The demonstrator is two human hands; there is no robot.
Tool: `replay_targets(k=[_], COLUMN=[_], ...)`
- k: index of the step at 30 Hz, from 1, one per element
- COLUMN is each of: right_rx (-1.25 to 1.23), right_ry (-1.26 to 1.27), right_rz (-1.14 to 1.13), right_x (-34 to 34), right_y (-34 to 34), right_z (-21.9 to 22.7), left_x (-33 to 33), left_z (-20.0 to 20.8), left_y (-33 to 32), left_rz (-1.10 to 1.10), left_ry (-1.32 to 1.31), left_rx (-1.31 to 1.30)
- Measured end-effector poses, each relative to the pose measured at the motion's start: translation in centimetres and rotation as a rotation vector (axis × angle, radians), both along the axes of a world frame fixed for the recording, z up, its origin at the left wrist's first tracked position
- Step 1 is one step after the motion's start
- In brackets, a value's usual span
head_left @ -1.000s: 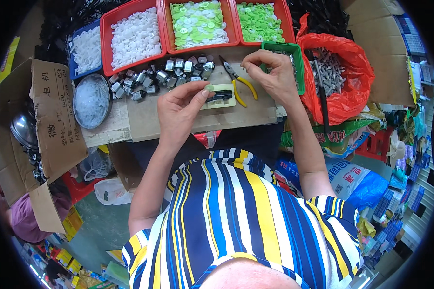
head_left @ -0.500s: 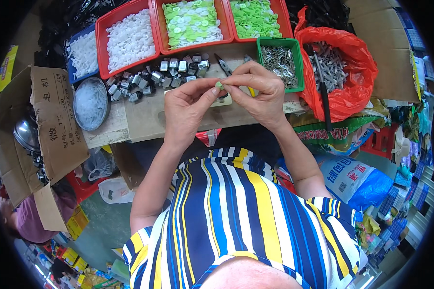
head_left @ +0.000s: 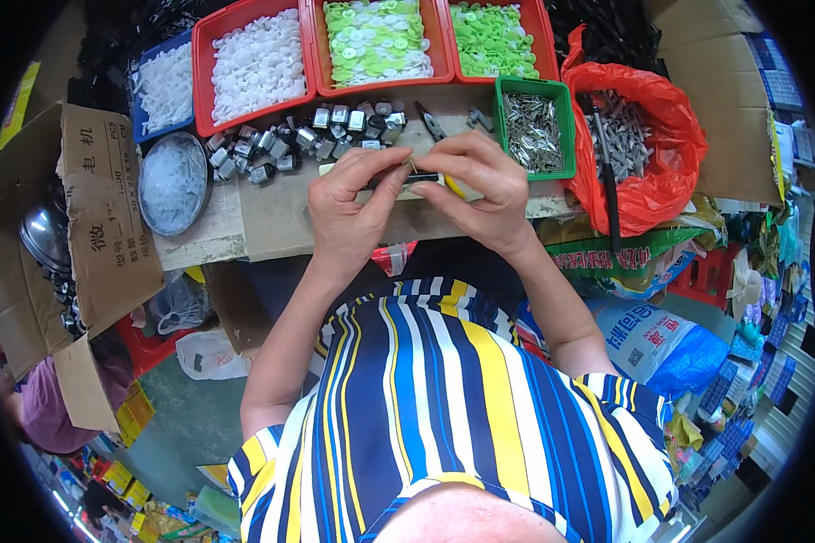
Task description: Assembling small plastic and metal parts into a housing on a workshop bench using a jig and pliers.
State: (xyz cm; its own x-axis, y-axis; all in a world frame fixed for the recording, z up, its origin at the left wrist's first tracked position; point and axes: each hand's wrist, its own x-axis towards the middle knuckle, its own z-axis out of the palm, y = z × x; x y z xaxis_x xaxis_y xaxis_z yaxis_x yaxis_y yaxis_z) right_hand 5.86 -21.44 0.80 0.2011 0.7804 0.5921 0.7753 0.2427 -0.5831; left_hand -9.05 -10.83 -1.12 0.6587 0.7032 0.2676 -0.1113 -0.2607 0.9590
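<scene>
Above the front edge of the workbench (head_left: pixel 272 222), my left hand (head_left: pixel 353 197) and my right hand (head_left: pixel 486 190) meet fingertip to fingertip. Both are closed in a pinch around one tiny greenish piece (head_left: pixel 413 165), mostly covered by the fingers; its exact kind is too small to make out. Just behind my fingers lie pliers (head_left: pixel 431 121) with dark jaws, and a yellow handle (head_left: pixel 455 186) shows under my right hand. Several small silver motors (head_left: pixel 306 138) are heaped beyond my left hand. A green bin (head_left: pixel 532 131) of thin metal parts stands beyond my right hand.
Red bins hold white plastic parts (head_left: pixel 263 63), green and white discs (head_left: pixel 380 41) and green parts (head_left: pixel 493 41). A blue bin (head_left: pixel 165 86) and an oval dish (head_left: pixel 174 184) stand left, near a cardboard box (head_left: pixel 104 208). A red bag (head_left: pixel 670 172) of grey pieces is right.
My hands have stayed together and shifted slightly, with the fingertips changing their grip. The green piece between them shows less than before. The bench has moved slightly right and down in the picture.
</scene>
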Motion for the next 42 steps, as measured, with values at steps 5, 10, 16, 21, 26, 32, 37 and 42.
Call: replay_targets(k=[5, 10, 16, 21, 26, 32, 37, 42], right_rx=[-0.099, -0.124, -0.065, -0.08, -0.152, -0.218, -0.238, -0.247], right_ry=[0.313, 0.31, 0.195, 0.044, -0.052, -0.138, -0.15, -0.171], right_rz=[-0.054, -0.034, -0.021, -0.052, -0.067, -0.085, -0.056, -0.053], right_x=[-0.2, -0.4, -1.0, -1.7, -2.3, -3.0, -2.9, -3.1], right_y=[0.1, 0.0, 0.1, 0.6, 1.4, 1.9, 2.2, 2.3], right_z=[0.1, 0.0, -1.3, -1.7, -2.9, -3.1, -2.8, -2.5], left_x=[-0.1, -0.7, -1.4, -2.4, -3.7, -4.3, -4.7, -4.8], left_z=[0.4, 0.8, 0.6, 0.2, -0.6, -1.6, -1.9, -1.8], left_y=[0.1, -0.1, 0.1, 0.5, 0.5, 0.7, 1.2, 1.5], left_rz=[-0.015, -0.048, -0.041, 0.032, 0.089, 0.073, 0.049, -0.034], left_ry=[0.029, 0.013, 0.113, 0.205, 0.285, 0.305, 0.363, 0.447], left_rx=[0.142, 0.055, 0.04, 0.257, 0.545, 0.855, 0.971, 1.188])
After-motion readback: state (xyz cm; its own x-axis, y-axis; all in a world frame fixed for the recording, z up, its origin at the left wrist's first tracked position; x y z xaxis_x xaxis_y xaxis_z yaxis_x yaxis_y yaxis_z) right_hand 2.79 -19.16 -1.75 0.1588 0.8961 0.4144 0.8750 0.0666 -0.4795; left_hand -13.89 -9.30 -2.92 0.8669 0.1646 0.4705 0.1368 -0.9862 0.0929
